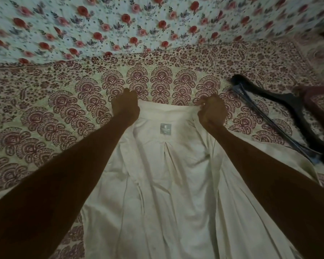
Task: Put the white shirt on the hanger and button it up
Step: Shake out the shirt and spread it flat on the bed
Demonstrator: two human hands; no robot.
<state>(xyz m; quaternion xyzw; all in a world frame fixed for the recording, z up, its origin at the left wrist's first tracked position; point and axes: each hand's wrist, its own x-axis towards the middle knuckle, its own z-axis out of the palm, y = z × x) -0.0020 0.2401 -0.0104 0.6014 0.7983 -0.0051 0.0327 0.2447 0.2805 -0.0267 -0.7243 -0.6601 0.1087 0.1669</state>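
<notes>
The white shirt (168, 174) lies spread open on the bed, inside facing up, its grey neck label visible below the collar. My left hand (125, 105) grips the collar's left end with closed fingers. My right hand (211, 111) pinches the collar's right end. A black hanger (281, 101) rests on the bedspread to the right of the shirt, apart from both hands; its lower end touches the shirt's right edge.
The bedspread (45, 118) carries a dark red paisley print. A white cloth with red roses (120, 25) lies across the far side. A dark red patterned cushion (320, 103) sits at the right edge, over part of the hanger.
</notes>
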